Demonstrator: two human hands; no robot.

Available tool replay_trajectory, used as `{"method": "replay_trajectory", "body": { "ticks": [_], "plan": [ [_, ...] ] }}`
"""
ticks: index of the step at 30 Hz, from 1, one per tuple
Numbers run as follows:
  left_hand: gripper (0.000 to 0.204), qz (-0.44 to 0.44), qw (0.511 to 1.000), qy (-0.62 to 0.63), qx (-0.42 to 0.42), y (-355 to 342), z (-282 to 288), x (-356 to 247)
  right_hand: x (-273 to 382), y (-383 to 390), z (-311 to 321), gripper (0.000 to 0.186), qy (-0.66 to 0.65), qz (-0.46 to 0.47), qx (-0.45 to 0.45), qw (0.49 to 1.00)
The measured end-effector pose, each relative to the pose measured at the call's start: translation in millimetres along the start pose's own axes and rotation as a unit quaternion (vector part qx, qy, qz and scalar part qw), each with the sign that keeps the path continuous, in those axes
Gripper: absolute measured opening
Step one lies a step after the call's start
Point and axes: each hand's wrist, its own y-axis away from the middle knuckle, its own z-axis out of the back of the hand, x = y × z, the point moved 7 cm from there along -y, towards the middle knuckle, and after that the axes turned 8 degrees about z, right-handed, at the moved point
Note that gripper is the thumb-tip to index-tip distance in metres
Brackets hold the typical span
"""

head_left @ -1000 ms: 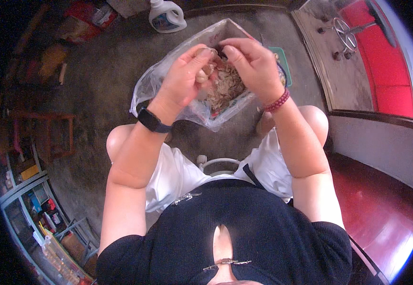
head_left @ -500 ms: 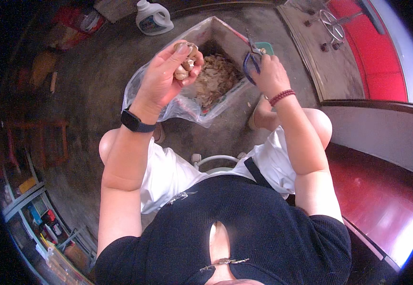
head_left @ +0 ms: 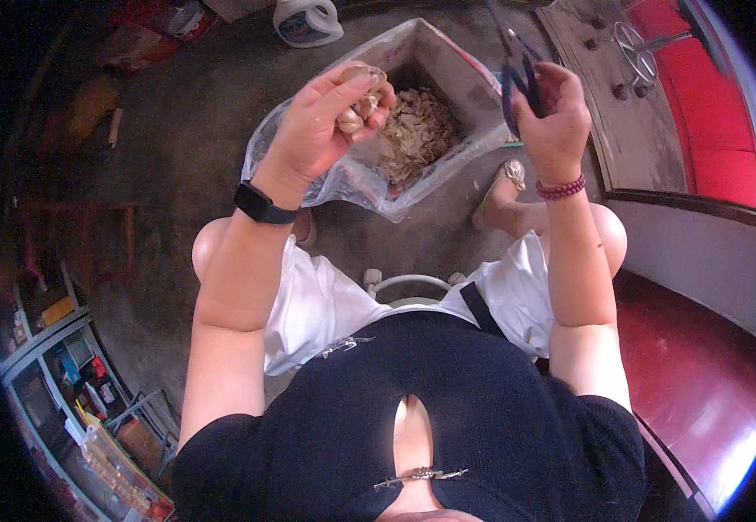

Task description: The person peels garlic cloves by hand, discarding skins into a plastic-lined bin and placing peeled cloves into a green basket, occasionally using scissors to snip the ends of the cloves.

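Note:
My left hand is closed around several garlic cloves, held over the left side of a cardboard box. The cloves rest against the fingers and palm, with the thumb over the top. Dry papery garlic skins fill the bottom of the box. A clear plastic bag hangs over the near and left edges. To the right of the box, my right hand grips a pair of dark blue-handled scissors. Their blades point away from me and are blurred.
A white jug stands on the floor behind the box. Just right of the box is a wheeled chair base by a red panel. My shoe is close to its near side. At lower left stands a shelf rack holding small goods.
My right hand has moved right and turned its palm more toward the box, swinging the scissors upright. My left hand keeps the garlic above the box. The whole view has shifted slightly.

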Motion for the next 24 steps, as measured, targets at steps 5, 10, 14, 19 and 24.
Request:
{"method": "replay_trajectory", "body": {
  "ticks": [5,10,14,19,24],
  "plan": [
    [0.018,0.008,1.000,-0.009,-0.013,0.6,-2.6,2.1,13.4,6.5,-18.3,0.032,-0.059,-0.012,0.116,0.991],
    [0.021,0.017,1.000,0.000,-0.017,6.2,-2.2,3.8,49.7,15.1,-26.9,0.045,-0.036,0.036,0.298,0.953],
    [0.024,0.029,1.000,0.007,-0.010,5.6,-6.1,7.8,52.5,20.8,-31.0,0.053,-0.033,0.086,0.304,0.948],
    [0.024,0.041,0.998,0.012,0.052,4.2,-15.3,5.3,60.2,18.7,-32.1,0.052,-0.027,0.099,0.303,0.947],
    [0.023,0.054,0.998,-0.008,0.031,3.8,-18.2,8.9,60.1,23.8,-32.0,0.051,-0.013,0.082,0.322,0.943]
  ]
}}
